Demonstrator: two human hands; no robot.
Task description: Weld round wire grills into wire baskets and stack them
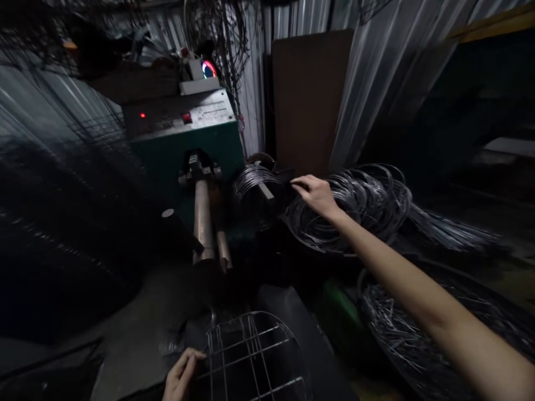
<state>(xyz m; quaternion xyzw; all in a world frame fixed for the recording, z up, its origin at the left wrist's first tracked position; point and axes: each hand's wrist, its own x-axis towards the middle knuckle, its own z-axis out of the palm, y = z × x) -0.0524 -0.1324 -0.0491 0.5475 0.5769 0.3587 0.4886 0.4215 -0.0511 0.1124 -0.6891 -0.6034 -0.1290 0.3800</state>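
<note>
Nearest, toward 7 o'clock, the left hand (181, 374) comes up from the lower edge, its thumb and fingers drawn close together beside the left side of a wire rack (253, 354); I cannot tell whether they grip the wire or only rest against it; the rack, a curved outline crossed by straight bars, lies at 6 o'clock; toward 4 o'clock is a heap of short wire pieces (395, 326), partly hidden by the right forearm (397, 273), which reaches inward from the lower right; the right hand (317, 196) is at 3 o'clock, close to the centre, its fingers bent and the tips near the thumb; I cannot tell whether anything thin is pinched there; just behind it, also at 3 o'clock, lies a pile of wire hoops (368, 200), and whether the hand touches them is unclear; a sheaf of straight rods (455, 225) fans out farther along that line; near the centre, toward 11 o'clock, bright wire rings (257, 178) hang over a bar; at 9 o'clock a thick metal cylinder (203, 217) juts from a green machine (225, 142) at 10 o'clock; a coloured light (209, 69) glows at 11 o'clock; farthest, a brown board (311, 100) stands at 1 o'clock against a corrugated wall (376, 78).
</note>
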